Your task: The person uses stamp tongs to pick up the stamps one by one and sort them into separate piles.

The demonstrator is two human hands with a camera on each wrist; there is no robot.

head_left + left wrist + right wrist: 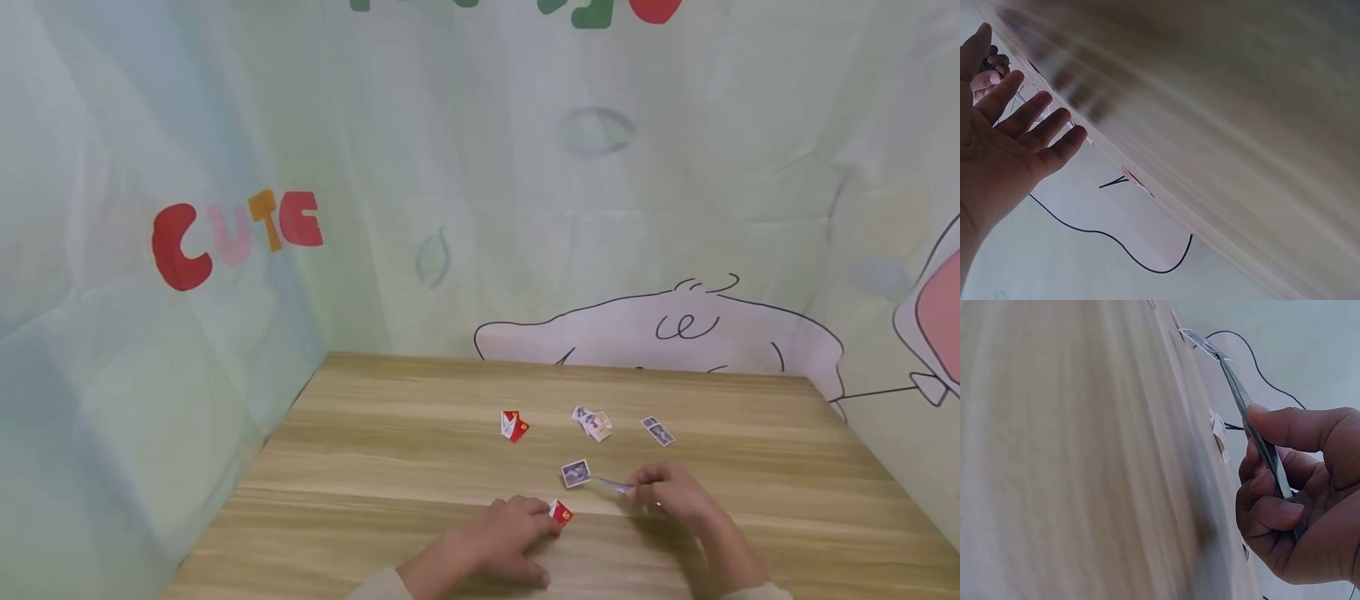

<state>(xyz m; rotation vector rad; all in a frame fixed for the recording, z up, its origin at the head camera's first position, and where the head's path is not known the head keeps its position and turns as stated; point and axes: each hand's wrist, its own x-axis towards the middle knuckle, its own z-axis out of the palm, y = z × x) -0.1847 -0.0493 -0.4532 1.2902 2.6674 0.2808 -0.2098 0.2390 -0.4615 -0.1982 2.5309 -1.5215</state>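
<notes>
My right hand (pixel 671 493) grips a pair of metal tweezers (pixel 1266 451) between thumb and fingers. At the tweezers' tips is a small stamp-like card (pixel 576 473) with a dark greyish picture and a white border. The right wrist view shows this card raised off the tabletop. My left hand (pixel 510 535) is palm down low over the table, fingers extended and slightly spread. Beside its fingertips lies a red and white stamp-like card (pixel 562 513), partly covered by the hand; whether they touch I cannot tell.
Farther back on the wooden table (pixel 390 467) lie overlapping red and white cards (pixel 513 426), a small heap of pale cards (pixel 597 425) and dark-pictured cards (pixel 659 431) to the right. A printed cloth backdrop (pixel 480 208) stands behind the table and along its left side.
</notes>
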